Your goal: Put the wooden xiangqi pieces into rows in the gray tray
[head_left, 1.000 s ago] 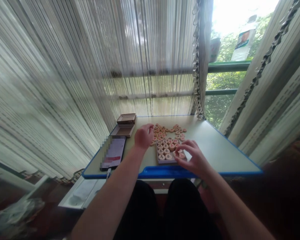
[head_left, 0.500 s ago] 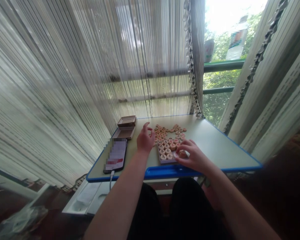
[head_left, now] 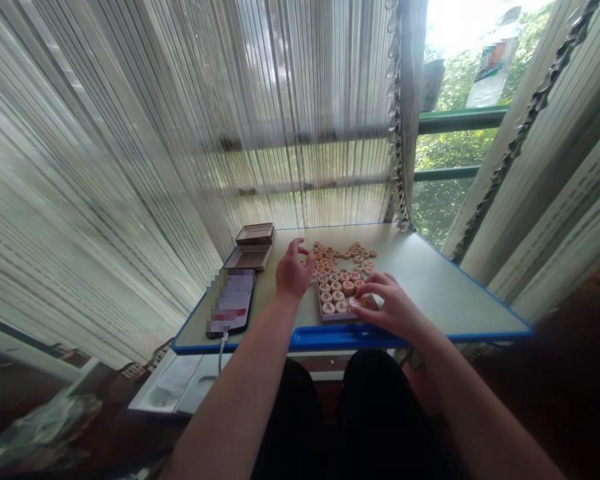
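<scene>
The left hand has parted its fingers. The right hand pinches a round pale-wood disc, apparently seating it; release wants care.

Right grip on piece — left grip near loose pieces.

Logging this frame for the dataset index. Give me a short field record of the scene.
surface: pale table with blue edging
left_hand: left hand, fingers bent, beside the loose discs; grip unclear
right_hand: right hand, fingertips at a pale disc at the box's near side; grip unclear
box: shallow box holding rows of discs with red or dark characters
loose_discs: spread beyond the box
left_side: phone with cable; two shallow boxes beyond it
background: sheer curtain; bottle at the window
</scene>
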Demonstrator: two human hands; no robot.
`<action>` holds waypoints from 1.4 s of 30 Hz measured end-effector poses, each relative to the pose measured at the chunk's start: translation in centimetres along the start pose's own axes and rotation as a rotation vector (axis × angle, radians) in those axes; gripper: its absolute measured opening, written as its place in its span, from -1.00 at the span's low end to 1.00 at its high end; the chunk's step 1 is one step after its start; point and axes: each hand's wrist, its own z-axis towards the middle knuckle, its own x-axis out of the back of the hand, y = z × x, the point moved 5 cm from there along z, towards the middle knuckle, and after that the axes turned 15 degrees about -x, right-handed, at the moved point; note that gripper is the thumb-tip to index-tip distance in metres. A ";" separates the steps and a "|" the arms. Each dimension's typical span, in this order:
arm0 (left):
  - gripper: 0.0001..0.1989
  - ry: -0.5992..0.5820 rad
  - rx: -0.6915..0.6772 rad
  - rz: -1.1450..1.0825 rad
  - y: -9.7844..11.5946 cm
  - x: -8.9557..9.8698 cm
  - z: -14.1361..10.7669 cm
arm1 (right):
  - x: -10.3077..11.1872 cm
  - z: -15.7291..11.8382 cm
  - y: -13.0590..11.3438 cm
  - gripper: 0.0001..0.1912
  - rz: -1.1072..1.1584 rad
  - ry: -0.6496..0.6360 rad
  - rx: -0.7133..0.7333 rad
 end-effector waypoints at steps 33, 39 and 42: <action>-0.74 -0.008 -0.055 -0.104 0.4 0.0 0.1 | -0.4 0.0 0.4 -0.80 -0.020 -0.124 -0.092; -0.75 -0.006 -0.050 -0.095 0.1 -0.2 0.1 | -0.3 -0.3 0.0 -0.75 -0.057 -0.102 -0.050; -0.75 -0.013 -0.055 -0.079 0.1 -0.3 0.1 | -0.4 -0.4 -0.2 -0.76 -0.087 -0.135 -0.036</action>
